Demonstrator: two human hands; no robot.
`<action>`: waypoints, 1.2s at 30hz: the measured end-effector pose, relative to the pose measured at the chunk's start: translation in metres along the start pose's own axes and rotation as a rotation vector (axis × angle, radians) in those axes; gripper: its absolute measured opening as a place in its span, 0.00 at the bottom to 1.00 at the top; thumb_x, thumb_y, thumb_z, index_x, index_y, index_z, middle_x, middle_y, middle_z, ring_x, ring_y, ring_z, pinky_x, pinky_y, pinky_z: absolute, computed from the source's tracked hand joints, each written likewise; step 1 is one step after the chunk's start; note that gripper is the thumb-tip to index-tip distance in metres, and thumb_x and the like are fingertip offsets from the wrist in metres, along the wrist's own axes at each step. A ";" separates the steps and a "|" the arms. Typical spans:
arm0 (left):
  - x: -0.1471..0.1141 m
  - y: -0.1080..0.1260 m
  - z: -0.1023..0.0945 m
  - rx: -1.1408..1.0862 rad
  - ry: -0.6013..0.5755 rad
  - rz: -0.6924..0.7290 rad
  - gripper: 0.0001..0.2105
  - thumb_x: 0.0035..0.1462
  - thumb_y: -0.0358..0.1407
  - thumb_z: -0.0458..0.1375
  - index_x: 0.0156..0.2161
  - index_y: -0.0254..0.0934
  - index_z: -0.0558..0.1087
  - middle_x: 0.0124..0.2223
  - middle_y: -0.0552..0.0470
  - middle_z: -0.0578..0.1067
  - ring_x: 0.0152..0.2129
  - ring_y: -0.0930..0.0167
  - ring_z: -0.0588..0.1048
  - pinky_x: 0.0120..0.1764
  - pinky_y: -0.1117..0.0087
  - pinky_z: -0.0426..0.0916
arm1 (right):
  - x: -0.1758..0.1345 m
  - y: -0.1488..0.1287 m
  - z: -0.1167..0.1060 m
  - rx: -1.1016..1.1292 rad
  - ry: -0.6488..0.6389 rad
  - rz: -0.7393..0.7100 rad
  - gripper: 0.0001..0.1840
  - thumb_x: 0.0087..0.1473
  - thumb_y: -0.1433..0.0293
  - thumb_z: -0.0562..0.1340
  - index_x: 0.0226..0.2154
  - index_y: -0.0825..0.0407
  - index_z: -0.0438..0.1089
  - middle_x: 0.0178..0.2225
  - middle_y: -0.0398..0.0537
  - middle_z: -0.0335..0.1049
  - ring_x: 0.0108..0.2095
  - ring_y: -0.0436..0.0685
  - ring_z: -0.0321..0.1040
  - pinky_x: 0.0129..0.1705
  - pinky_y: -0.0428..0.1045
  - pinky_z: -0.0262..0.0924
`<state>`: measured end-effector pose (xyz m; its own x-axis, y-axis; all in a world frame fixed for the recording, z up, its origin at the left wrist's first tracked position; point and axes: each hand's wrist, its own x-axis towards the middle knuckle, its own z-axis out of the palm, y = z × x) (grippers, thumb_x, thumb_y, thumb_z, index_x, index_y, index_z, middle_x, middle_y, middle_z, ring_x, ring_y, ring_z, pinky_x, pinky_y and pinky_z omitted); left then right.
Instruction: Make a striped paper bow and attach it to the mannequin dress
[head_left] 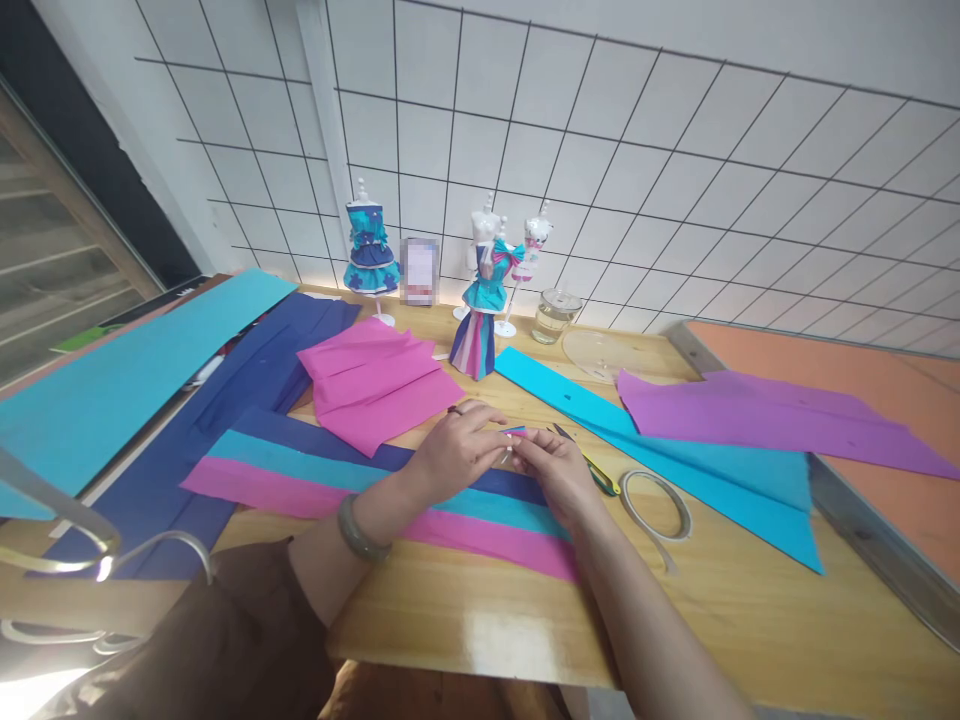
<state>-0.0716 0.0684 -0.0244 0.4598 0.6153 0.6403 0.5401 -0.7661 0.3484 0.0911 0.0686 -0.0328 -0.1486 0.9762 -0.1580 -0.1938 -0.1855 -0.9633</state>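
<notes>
My left hand (454, 455) and my right hand (553, 468) meet over the middle of the table, fingertips closed in a pinch. Between them is a small pink-and-blue piece of paper (515, 431), mostly covered by my fingers. A whitish bit shows just under the fingertips, too small to name. Beneath both hands runs a long striped strip of crepe paper (300, 490) in dark blue, turquoise and pink. Yellow-handled scissors (600, 478) lie just right of my right hand, partly hidden by it. A roll of clear tape (656, 505) rests flat beside them, its end loose.
Small mannequins in paper dresses (370, 250) stand at the back, near a glass jar (555, 315) and a phone (420, 272). Pink paper (379, 385), dark blue paper (202, 465), turquoise paper (675, 455) and purple paper (772, 415) lie around. A grid-patterned wall (600, 150) rises behind.
</notes>
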 end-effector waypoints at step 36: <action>0.000 -0.003 -0.002 0.279 -0.092 0.140 0.10 0.58 0.31 0.46 0.34 0.35 0.70 0.34 0.49 0.72 0.39 0.69 0.66 0.43 0.64 0.60 | -0.003 -0.001 -0.001 0.159 -0.185 0.173 0.08 0.43 0.67 0.66 0.23 0.57 0.72 0.21 0.43 0.66 0.20 0.42 0.59 0.24 0.39 0.57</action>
<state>-0.0747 0.0699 -0.0241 0.5981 0.5319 0.5994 0.6339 -0.7717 0.0523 0.0924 0.0659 -0.0316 -0.3640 0.8941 -0.2610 -0.2975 -0.3771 -0.8771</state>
